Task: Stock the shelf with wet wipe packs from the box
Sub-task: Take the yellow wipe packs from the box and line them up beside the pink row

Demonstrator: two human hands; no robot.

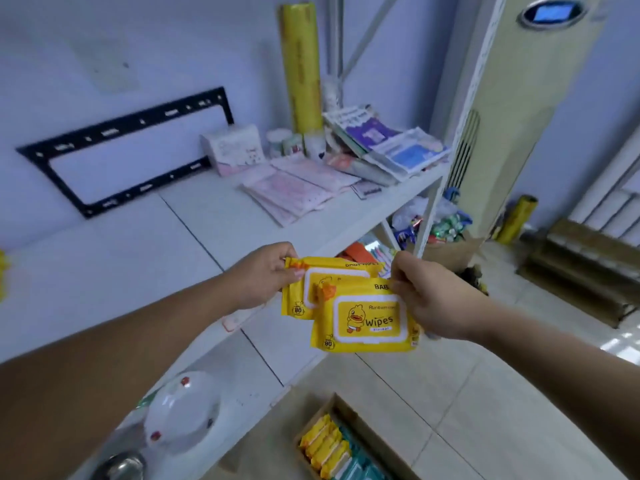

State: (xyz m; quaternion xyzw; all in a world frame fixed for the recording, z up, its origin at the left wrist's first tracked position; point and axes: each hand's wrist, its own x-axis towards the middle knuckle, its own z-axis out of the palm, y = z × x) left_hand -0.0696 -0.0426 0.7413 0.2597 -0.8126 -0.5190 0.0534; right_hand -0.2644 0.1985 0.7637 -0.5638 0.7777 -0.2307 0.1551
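Two yellow wipe packs were held up in front of a white shelf [214, 216], one in each of a person's hands. The left hand [263, 275] pinched the top left corner of the rear pack [301, 296], thumb on its face. The right hand [429, 299] gripped the upper right edge of the front pack [363, 317], whose label showed a duck and the word "Wipes". The front pack overlapped the lower right part of the rear one; whether the two touched could not be told.

Below the hands, on the tiled floor [467, 393], stood an open cardboard box [349, 410] with more yellow packs [325, 445] on edge in a row and teal packs [360, 465] beside them. Beyond the hands, the shelf top carried flat pink packets [294, 188], a tissue pack [235, 147], small tubs [287, 140], a tall yellow roll [301, 67] and a heap of booklets [388, 143]. Left of the hands a black bracket [131, 147] hung on the wall. Under the left forearm sat a white domed appliance [183, 410]. To the right of the hands rose a cream floor-standing unit [519, 109], with a full carton [446, 247] of mixed goods at its foot.
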